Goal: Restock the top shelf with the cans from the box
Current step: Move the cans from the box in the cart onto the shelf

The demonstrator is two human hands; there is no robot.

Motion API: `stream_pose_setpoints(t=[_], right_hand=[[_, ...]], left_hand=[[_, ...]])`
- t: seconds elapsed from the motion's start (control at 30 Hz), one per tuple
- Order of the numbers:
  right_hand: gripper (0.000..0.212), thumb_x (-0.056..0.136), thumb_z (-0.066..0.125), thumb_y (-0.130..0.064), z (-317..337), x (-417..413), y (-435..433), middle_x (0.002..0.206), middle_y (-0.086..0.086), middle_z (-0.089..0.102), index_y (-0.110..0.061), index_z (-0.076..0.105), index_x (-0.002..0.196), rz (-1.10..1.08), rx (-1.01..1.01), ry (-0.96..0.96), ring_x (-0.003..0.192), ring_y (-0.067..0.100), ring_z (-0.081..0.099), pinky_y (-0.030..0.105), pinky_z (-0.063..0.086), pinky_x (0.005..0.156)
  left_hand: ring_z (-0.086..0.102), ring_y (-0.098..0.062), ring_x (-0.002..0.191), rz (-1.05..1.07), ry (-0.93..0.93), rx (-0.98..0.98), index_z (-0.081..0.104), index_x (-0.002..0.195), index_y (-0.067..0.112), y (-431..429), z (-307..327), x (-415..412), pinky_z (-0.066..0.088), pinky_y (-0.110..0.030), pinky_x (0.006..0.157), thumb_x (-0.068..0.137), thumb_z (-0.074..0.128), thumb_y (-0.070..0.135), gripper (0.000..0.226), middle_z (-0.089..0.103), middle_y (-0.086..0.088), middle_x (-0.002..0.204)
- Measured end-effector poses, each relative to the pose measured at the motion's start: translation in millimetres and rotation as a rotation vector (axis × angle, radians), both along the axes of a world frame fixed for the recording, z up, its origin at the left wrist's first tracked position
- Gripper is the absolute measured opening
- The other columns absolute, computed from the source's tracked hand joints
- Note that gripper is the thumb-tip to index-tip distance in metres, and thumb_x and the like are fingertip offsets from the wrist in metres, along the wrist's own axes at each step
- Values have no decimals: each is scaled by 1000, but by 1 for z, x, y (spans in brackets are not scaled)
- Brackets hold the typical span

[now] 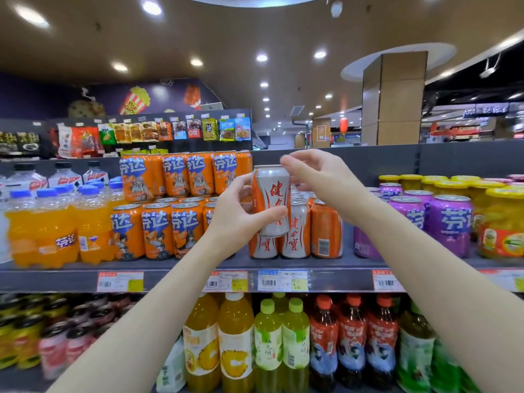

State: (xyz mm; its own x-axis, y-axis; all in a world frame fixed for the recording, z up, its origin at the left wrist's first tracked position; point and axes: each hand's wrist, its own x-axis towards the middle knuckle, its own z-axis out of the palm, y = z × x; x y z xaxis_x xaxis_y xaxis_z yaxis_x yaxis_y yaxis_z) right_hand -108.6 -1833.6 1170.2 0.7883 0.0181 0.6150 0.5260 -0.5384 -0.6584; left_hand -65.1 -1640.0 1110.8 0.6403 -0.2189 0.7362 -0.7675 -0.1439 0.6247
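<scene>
Glossy orange cans [158, 231] are stacked on the grey metal top shelf [181, 279]. A smooth silver-and-orange can [270, 199] is clamped by the left hand [241, 214] above matching shelved cans [295, 231]. Its rim is pinched by the right hand [314, 177]. Purple cans [450, 222] follow.

There is one view only, from a wide-angle camera worn on the person's head. It faces forward, roughly level with the top shelf [340, 279], close enough that both forearms reach in from the bottom edge and the hands meet near the middle of the frame. The lens bends straight lines at the edges. The ceiling fills the upper part, a lower shelf of bottles [255, 344] the bottom, and the far store floor opens to the right.
</scene>
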Motion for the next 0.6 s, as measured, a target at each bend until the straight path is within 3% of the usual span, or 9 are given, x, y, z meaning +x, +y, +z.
stream_pose_setpoints(t=[0.07,0.13,0.2,0.27,0.37,0.43,0.6], right_hand=[[68,81,71,-65,11,1,7,115,-11,71,-25,61,135,70,-68,79,104,5,69,31,57,93],[56,80,80,-53,19,6,11,108,-6,74,-24,66,126,117,-83,108,96,9,74,34,61,88],[57,78,86,-44,28,13,10,106,0,76,-20,66,127,166,-40,141,92,12,76,37,63,84],[65,76,88,-40,38,22,7,108,3,75,-17,64,131,166,-20,158,93,14,76,40,63,84],[59,78,87,-36,51,36,4,104,3,76,-15,65,129,146,-53,184,91,13,76,38,64,83],[52,78,86,-36,58,46,1,101,2,77,-17,68,123,126,-58,180,90,12,76,36,63,83],[25,79,86,-31,69,81,-3,97,2,77,-26,68,96,104,-1,184,87,11,76,28,62,74]], left_hand=[[68,-14,118,-10,-8,10,56,138,29,-2,5,1,61,-44,91,76,89,41,71,70,7,125],[68,-14,117,-14,-18,21,57,136,30,-4,11,3,62,-43,90,78,88,36,66,71,8,124],[68,-14,117,-19,-14,21,57,137,31,-5,18,6,61,-42,91,78,87,39,67,71,8,125],[68,-12,116,-21,11,48,54,141,31,-6,26,9,61,-37,91,81,86,39,68,70,9,126],[69,-5,110,13,46,166,48,146,38,-2,38,18,61,-26,82,88,79,44,65,67,14,124],[67,-3,111,108,0,242,46,149,40,7,42,27,60,-28,87,90,74,51,66,64,16,127],[54,-10,131,423,-161,448,44,153,30,29,48,50,46,-26,100,94,68,48,66,55,9,146]])
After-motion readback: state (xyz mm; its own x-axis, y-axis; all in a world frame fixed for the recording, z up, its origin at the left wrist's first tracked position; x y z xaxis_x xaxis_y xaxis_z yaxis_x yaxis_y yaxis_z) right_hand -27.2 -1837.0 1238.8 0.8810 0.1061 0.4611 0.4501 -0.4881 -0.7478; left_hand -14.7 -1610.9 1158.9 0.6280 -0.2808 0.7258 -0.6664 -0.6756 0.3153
